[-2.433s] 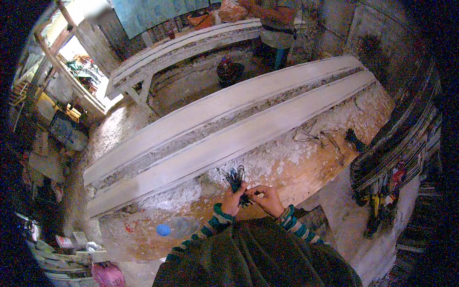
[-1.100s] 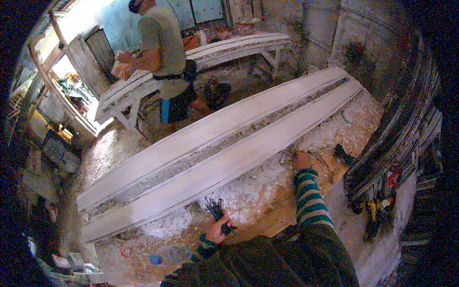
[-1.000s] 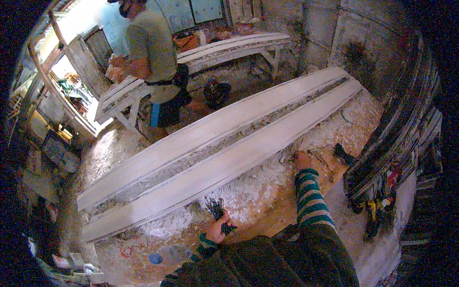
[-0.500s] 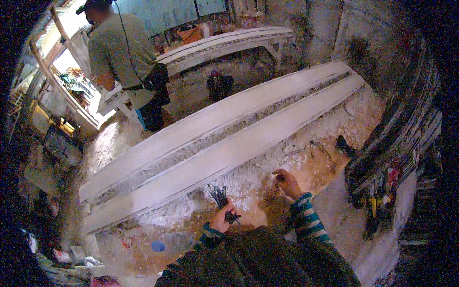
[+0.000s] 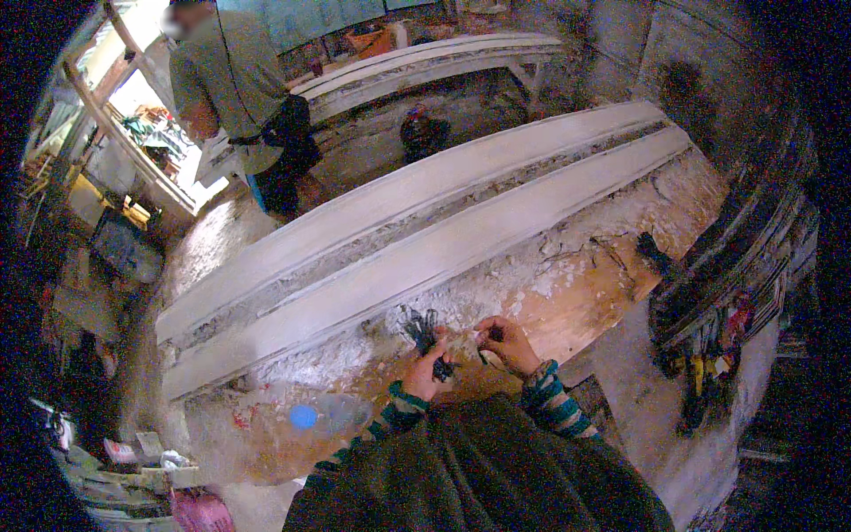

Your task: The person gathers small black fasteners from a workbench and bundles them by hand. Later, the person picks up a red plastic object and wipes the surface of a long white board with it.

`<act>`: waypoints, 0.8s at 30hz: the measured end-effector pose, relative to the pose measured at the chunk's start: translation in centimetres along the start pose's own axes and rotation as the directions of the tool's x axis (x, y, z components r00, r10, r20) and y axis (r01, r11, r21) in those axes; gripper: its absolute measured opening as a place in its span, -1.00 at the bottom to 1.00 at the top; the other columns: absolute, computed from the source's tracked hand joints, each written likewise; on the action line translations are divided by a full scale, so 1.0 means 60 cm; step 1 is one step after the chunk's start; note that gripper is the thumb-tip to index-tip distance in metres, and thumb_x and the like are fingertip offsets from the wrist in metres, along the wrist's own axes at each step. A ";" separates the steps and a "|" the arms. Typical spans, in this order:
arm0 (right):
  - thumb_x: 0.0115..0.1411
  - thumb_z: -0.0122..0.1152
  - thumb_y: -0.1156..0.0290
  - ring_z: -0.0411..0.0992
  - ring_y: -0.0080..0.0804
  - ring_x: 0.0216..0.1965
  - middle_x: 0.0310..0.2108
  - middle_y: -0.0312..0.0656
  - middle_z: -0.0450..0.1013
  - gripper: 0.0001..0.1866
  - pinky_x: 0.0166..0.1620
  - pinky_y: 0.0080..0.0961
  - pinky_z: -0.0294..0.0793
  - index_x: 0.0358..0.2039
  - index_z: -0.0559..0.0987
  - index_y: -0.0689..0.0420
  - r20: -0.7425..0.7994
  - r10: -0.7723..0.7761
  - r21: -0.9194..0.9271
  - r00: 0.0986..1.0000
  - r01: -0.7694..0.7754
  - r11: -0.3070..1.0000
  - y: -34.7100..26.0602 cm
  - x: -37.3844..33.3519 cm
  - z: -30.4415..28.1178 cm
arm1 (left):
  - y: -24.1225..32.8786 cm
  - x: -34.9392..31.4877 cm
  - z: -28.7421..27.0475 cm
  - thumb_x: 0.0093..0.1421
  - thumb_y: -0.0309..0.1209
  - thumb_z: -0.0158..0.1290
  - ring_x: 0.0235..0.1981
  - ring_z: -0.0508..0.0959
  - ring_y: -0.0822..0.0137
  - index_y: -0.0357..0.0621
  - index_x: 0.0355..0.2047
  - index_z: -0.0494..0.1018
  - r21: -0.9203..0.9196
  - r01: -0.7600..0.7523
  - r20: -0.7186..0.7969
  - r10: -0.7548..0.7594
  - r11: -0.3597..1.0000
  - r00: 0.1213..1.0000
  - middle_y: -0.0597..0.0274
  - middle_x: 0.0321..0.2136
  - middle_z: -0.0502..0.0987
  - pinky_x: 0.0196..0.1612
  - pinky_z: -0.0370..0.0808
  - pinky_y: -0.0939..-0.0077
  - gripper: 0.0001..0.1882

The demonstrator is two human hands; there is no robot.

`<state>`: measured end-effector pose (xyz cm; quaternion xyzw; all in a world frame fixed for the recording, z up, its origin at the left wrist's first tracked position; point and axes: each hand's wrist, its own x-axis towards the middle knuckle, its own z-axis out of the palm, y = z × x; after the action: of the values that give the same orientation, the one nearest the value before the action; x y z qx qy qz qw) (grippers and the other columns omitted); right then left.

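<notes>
One bundle of thin dark strands [image 5: 420,328], splayed at its top, stands at six o'clock from centre, closed in the left hand [image 5: 425,372]. At three o'clock from it, the right hand [image 5: 511,348] curls, fingertips near together; whether they pinch anything cannot be told. Red marks [image 5: 244,415] on the wooden board [image 5: 567,332], at eight o'clock, are too blurred to read.

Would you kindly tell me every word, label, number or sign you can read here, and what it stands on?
No text can be read.
Red marks on the brown wooden tabletop: too blurred to tell whether they are writing.
Red-and-white flat object, lower left: too small to tell.
</notes>
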<state>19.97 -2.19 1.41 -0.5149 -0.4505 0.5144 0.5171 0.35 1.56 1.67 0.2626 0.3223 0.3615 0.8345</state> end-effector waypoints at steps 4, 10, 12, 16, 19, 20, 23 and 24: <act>0.04 0.11 0.66 0.37 -0.57 -0.36 -0.44 -0.33 0.37 -0.76 -0.20 -0.64 0.41 -0.24 0.43 0.21 0.050 -0.037 0.176 0.998 0.027 0.984 -0.014 -0.006 0.046 | 0.000 -0.007 0.017 0.18 -0.29 0.01 -0.45 0.34 0.54 -0.18 -0.06 0.36 0.298 -0.129 0.086 0.108 0.946 0.990 0.38 -0.35 0.46 -0.38 0.33 0.62 -0.65; 0.03 0.13 0.67 0.38 -0.57 -0.34 -0.41 -0.30 0.38 -0.81 -0.21 -0.63 0.42 -0.32 0.41 0.21 0.116 -0.004 0.195 0.993 -0.018 0.981 -0.045 -0.013 0.076 | 0.016 -0.018 0.041 0.13 -0.26 0.08 -0.44 0.41 0.52 -0.18 -0.29 0.46 0.067 -0.097 0.005 0.097 0.993 0.995 0.26 -0.27 0.54 -0.35 0.35 0.58 -0.75; 0.03 0.13 0.66 0.38 -0.57 -0.34 -0.41 -0.30 0.38 -0.83 -0.23 -0.64 0.42 -0.34 0.41 0.21 0.120 -0.009 0.123 0.993 -0.006 0.992 -0.048 -0.015 0.079 | 0.017 -0.019 0.039 0.14 -0.27 0.08 -0.44 0.44 0.50 -0.16 -0.31 0.45 0.147 -0.086 -0.024 0.090 0.985 0.996 0.28 -0.33 0.54 -0.34 0.38 0.56 -0.78; 0.05 0.14 0.64 0.38 -0.59 -0.35 -0.42 -0.32 0.38 -0.85 -0.25 -0.65 0.41 -0.36 0.41 0.20 0.116 0.031 0.079 0.993 -0.040 0.996 -0.046 -0.020 0.080 | 0.009 -0.012 0.020 0.14 -0.29 0.07 -0.44 0.47 0.47 -0.12 -0.35 0.43 0.224 -0.090 -0.050 0.103 0.971 0.993 0.35 -0.45 0.50 -0.34 0.42 0.56 -0.82; 0.05 0.16 0.62 0.38 -0.60 -0.35 -0.42 -0.32 0.38 -0.86 -0.26 -0.66 0.41 -0.37 0.42 0.20 0.108 0.026 0.112 0.994 -0.038 0.993 -0.044 -0.020 0.080 | 0.000 -0.003 0.005 0.15 -0.29 0.07 -0.45 0.47 0.48 -0.09 -0.36 0.42 0.097 -0.051 -0.072 0.058 0.994 0.996 0.38 -0.51 0.45 -0.36 0.42 0.58 -0.84; 0.05 0.16 0.62 0.38 -0.60 -0.35 -0.42 -0.32 0.38 -0.86 -0.26 -0.67 0.41 -0.37 0.42 0.20 0.106 0.012 0.115 0.994 -0.024 0.993 -0.043 -0.019 0.080 | -0.002 0.001 0.002 0.15 -0.29 0.06 -0.45 0.46 0.48 -0.09 -0.36 0.41 0.067 -0.034 -0.061 0.038 0.997 0.997 0.38 -0.50 0.45 -0.37 0.42 0.59 -0.84; 0.06 0.16 0.61 0.37 -0.60 -0.34 -0.42 -0.33 0.38 -0.88 -0.23 -0.67 0.39 -0.39 0.41 0.19 0.114 -0.060 0.065 0.992 0.052 0.996 -0.043 -0.016 0.079 | -0.005 0.009 -0.003 0.17 -0.29 0.04 -0.45 0.46 0.46 -0.10 -0.35 0.40 -0.012 0.010 -0.036 -0.010 1.000 0.999 0.35 -0.47 0.45 -0.38 0.42 0.58 -0.84; 0.06 0.16 0.60 0.37 -0.61 -0.35 -0.42 -0.33 0.38 -0.88 -0.23 -0.67 0.39 -0.40 0.41 0.19 0.117 -0.043 0.057 0.992 0.036 0.998 -0.044 -0.016 0.076 | -0.005 0.009 -0.003 0.18 -0.29 0.03 -0.45 0.46 0.45 -0.10 -0.34 0.39 -0.034 0.017 -0.039 -0.019 0.999 0.999 0.34 -0.47 0.45 -0.37 0.42 0.56 -0.83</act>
<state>15.55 -2.65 4.41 -0.4603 -0.4761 0.5457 0.5135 0.64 1.83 1.13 0.2386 0.3350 0.3644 0.8355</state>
